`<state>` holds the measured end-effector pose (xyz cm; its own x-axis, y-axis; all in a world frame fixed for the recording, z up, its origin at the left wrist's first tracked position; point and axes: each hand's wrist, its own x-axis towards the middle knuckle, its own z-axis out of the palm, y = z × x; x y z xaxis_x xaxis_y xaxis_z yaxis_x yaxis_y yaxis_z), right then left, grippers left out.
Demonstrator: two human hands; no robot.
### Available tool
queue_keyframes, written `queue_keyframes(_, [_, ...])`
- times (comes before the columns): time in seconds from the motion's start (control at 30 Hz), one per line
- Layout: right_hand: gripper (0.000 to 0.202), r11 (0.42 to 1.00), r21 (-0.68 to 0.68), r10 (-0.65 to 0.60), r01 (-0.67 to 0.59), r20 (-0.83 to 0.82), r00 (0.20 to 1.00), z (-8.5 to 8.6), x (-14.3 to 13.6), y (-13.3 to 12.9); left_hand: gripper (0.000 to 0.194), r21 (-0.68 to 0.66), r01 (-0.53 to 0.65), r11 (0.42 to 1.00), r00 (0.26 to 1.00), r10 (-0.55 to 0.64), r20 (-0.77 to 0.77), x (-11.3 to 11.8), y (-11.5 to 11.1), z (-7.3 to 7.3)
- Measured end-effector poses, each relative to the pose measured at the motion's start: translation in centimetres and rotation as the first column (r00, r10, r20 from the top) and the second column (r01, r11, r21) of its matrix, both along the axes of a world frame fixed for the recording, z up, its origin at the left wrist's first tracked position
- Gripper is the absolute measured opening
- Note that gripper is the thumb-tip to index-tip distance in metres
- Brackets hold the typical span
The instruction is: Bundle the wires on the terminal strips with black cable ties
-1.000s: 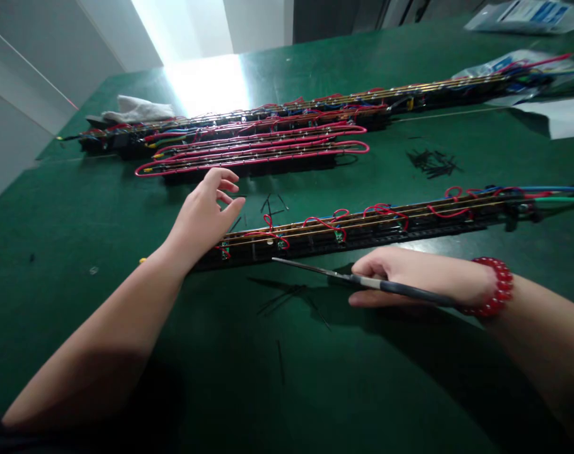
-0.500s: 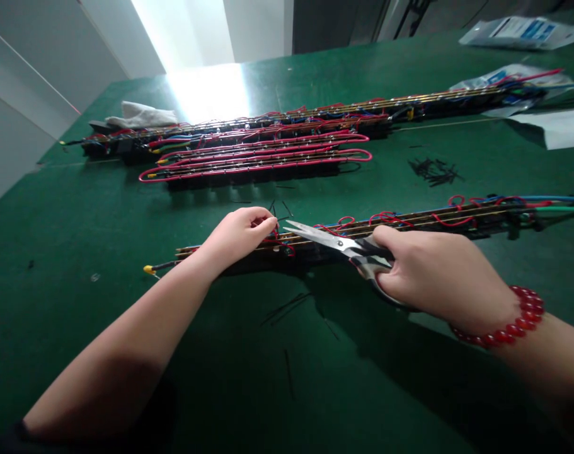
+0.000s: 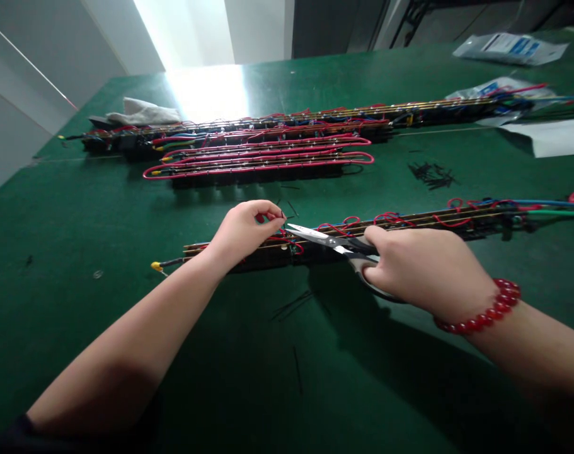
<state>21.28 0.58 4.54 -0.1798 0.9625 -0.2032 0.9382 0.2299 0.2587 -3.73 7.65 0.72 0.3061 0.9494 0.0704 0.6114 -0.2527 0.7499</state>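
Note:
My right hand (image 3: 419,265) is wrapped round the handles of the scissors (image 3: 315,236), whose blades point left and look nearly closed. Their tips are just right of the fingertips of my left hand (image 3: 251,230). Thumb and forefinger of that hand pinch a thin black strand (image 3: 283,216) above the near wired bar (image 3: 409,222). Red wire loops and brass-coloured rods run along this bar, and a yellow-tipped lead (image 3: 157,266) sticks out at its left end. My left forearm passes over the bar's left part.
Behind lie long wired bars (image 3: 268,165) edged with red wire. Black offcuts (image 3: 432,175) form a pile at the right, and more strands (image 3: 293,305) lie in front. A cloth (image 3: 142,112), plastic bags (image 3: 511,49) and white paper (image 3: 563,137) rest on the green table (image 3: 79,366).
The scissor blades have come closer together beside my left fingertips. My left hand has shifted slightly right and up in view, my right hand slightly left. The whole view has shifted a little.

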Motion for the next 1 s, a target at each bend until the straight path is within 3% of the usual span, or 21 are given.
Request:
queue_keyframes(0.53, [0.045,0.997,-0.072,0.034,-0.033,0.013,0.999,1.6,-1.7,1.2,0.012,0.076,0.022,0.997,1.0,-0.02,-0.017,-0.1,-0.1,-0.1])
queue_keyframes(0.73, [0.037,0.995,-0.084,0.05,-0.047,0.033,0.998,2.8,-2.2,2.1,0.011,0.084,0.021,0.996,1.0,-0.019,-0.021,-0.1,-0.2,-0.2])
queue_keyframes(1.0, [0.04,0.995,-0.038,0.095,-0.091,0.121,0.988,3.2,-2.0,2.4,0.011,0.114,0.023,0.993,0.999,-0.018,-0.042,-0.1,-0.1,-0.3])
